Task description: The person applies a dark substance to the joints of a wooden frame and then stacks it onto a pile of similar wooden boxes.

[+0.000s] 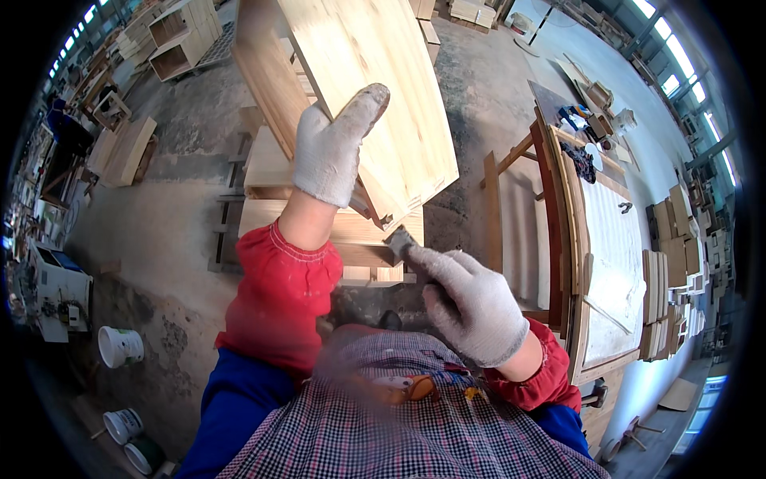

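My left hand [335, 148], in a whitish knit glove with a dirty thumb, grips a pale wooden box [391, 104] by a side panel. The thumb lies on the broad face, and the fingers are hidden. The box is tilted, with its near corner pointing down toward me. By that corner is my gloved right hand [475, 307], its index finger reaching forward and the other fingers curled. A small dark grey end [401, 242] shows at the fingertip; whether it is a small tool or soiled glove, I cannot tell. Below lie more wooden pieces [359, 227].
On the right stands a wooden-framed workbench [614, 271] with a pale top; cloths [578, 160] and small items lie at its far end. Stacked boards [654, 295] are beyond it. White buckets [121, 346] stand at lower left, and an open wooden cabinet [179, 44] at far left.
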`<state>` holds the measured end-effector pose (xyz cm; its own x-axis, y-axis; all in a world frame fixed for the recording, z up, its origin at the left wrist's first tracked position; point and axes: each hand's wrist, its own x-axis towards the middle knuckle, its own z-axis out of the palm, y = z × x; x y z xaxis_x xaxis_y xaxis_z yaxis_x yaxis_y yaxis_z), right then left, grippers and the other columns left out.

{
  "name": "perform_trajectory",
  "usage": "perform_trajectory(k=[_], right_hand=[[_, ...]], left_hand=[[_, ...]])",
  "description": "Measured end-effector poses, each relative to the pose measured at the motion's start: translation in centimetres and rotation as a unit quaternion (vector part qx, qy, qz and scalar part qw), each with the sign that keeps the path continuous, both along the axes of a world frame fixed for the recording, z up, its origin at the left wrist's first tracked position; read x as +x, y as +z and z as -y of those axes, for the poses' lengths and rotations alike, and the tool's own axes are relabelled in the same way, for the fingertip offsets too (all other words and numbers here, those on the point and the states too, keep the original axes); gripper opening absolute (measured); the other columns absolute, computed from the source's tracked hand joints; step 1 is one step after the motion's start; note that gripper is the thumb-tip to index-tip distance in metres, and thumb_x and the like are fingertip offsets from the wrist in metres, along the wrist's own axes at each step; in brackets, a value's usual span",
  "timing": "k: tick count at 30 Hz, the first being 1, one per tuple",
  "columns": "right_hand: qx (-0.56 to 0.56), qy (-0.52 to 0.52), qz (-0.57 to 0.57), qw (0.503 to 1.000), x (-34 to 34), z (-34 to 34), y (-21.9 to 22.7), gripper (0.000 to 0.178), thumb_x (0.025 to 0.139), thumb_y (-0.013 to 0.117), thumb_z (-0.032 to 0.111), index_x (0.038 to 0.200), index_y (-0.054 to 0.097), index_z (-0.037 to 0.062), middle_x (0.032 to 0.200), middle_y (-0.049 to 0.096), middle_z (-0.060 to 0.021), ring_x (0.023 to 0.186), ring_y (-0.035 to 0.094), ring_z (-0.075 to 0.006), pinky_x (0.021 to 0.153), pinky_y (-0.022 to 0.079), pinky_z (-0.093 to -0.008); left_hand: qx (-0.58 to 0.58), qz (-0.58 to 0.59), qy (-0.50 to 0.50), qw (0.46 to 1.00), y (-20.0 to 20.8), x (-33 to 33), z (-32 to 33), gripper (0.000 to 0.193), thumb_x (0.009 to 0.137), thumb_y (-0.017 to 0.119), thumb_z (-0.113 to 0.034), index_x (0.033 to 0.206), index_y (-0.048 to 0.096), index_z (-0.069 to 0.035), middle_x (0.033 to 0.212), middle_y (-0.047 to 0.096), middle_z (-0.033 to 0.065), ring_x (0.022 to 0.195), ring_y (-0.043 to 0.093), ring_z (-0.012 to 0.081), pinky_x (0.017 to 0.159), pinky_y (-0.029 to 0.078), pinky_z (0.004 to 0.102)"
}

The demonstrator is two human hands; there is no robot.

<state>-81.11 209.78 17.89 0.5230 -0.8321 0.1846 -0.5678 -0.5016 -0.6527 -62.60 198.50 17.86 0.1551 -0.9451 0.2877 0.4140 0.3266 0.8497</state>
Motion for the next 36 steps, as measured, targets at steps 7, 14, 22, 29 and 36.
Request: perform_trajectory(k=[7,14,22,29,36], right_hand=[[-0.027,-0.027,0.069,0.997,0.9,0.0,-2.7,0.042,0.076,0.055,0.001,0.118,0.052,0.0047,0.084,0.056,-0.0149,0.069,0.060,-0.0305,0.060,0.049,-0.0359],[-0.031,-0.034,0.093,0.995,0.5,0.8,-3.3,0.040,0.076,0.055,0.000,0.115,0.054,0.0028,0.082,0.057,-0.0148,0.068,0.060,-0.0292,0.061,0.049,-0.0341],[-0.031,-0.030,0.111,0.993,-0.4,1.8,-4.5,0.038,0.076,0.055,-0.003,0.114,0.053,-0.0006,0.084,0.059,-0.0143,0.072,0.059,-0.0256,0.067,0.048,-0.0314],[-0.065,0.044,0.067,0.995,-1.4,1.9,-2.4,0.045,0.073,0.057,0.003,0.118,0.051,0.0042,0.078,0.056,-0.0133,0.066,0.059,-0.0280,0.059,0.049,-0.0344],[-0.117,0.116,-0.092,0.982,-1.3,4.0,-0.3,0.045,0.074,0.055,0.005,0.119,0.051,0.0089,0.074,0.055,-0.0110,0.061,0.059,-0.0283,0.053,0.048,-0.0366]], left_hand=[[0.002,0.018,0.005,1.000,0.1,-0.1,-0.1,0.038,0.083,0.061,-0.017,0.111,0.053,0.008,0.104,0.060,0.0098,0.096,0.059,0.0142,0.087,0.045,0.0266],[0.016,0.010,0.012,1.000,0.3,-0.1,-0.1,0.032,0.083,0.061,-0.015,0.106,0.056,0.008,0.100,0.061,0.0092,0.092,0.059,0.0130,0.083,0.046,0.0252],[-0.009,-0.009,0.029,0.999,0.3,-0.1,0.0,0.029,0.083,0.063,-0.016,0.099,0.060,0.009,0.092,0.063,0.0082,0.082,0.060,0.0105,0.075,0.048,0.0219],[-0.022,-0.015,0.027,0.999,0.4,0.1,-0.2,0.031,0.083,0.062,-0.016,0.099,0.059,0.011,0.094,0.063,0.0096,0.085,0.060,0.0113,0.078,0.048,0.0225],[-0.011,-0.019,0.026,0.999,0.3,0.3,-0.5,0.032,0.083,0.061,-0.015,0.101,0.058,0.011,0.096,0.063,0.0112,0.089,0.060,0.0124,0.082,0.047,0.0233]])
